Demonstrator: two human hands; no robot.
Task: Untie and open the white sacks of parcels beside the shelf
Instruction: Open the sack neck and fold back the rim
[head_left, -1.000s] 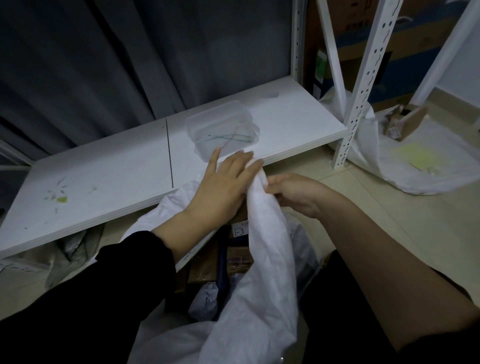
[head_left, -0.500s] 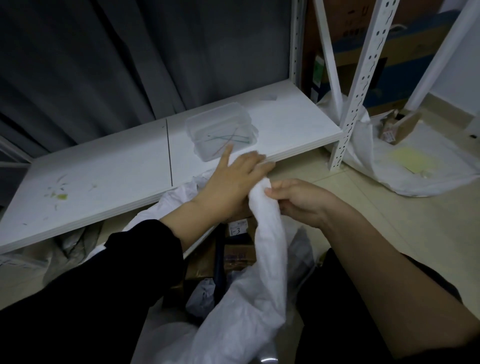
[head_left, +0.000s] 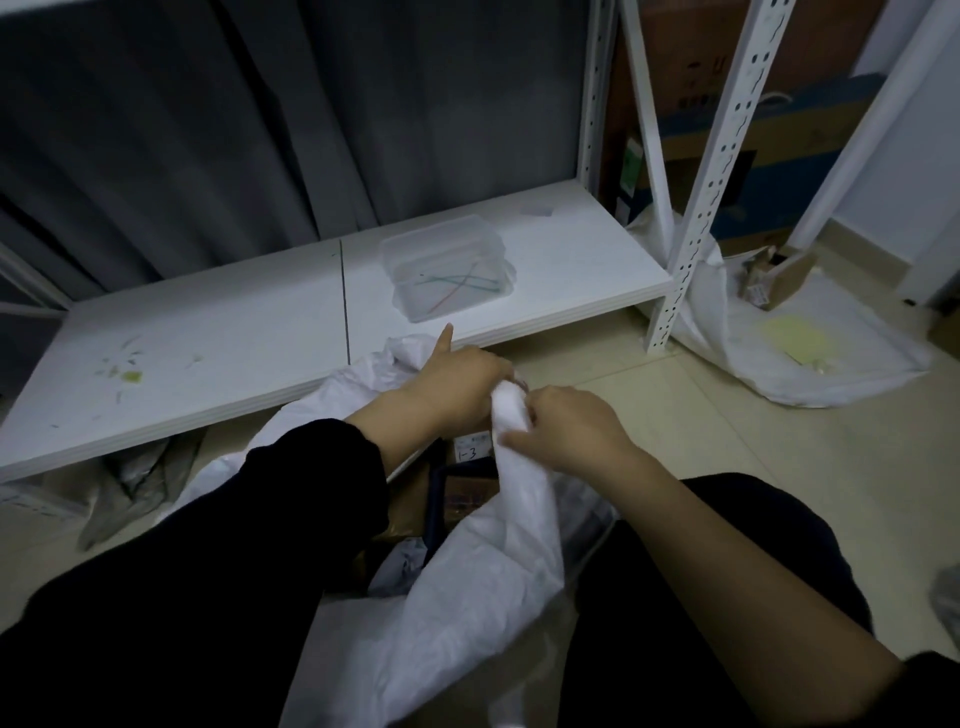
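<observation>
White woven sack (head_left: 493, 597): is being held up by a gathered edge, between and just below the hands; its mouth is already gaping on the left hand's side.
Left hand (head_left: 457, 379): is being curled over the top of the gathered fabric, index finger sticking out towards the shelf.
Right hand (head_left: 566, 431): is being closed in a pinch on the same twist of fabric, just beside the left hand.
Tie: none is being shown; any knot inside the bunch is being hidden by the fingers.
Step in hand, as judged: the twisted edge is being worked loose so the mouth can be spread.
Doing it well: the twist is best being unrolled with one hand while the other is being used as an anchor; the fabric is better being eased apart than yanked, since a tug could tip the contents.
Parcels (head_left: 470, 452): a boxy carton labelled 1-3 and soft wrapped packets are being exposed directly under the hands.
Texture: the sack is looking thin, crinkly and limp, creasing in sharp folds.
Shelf board (head_left: 208, 353): flat, smooth, white, just beyond the left hand.
Clear plastic box (head_left: 447, 270): rigid, rounded corners, thin coloured strips inside; beyond the left index finger.
Second white sack (head_left: 779, 364): is lying slumped well to the right of the right hand.
</observation>
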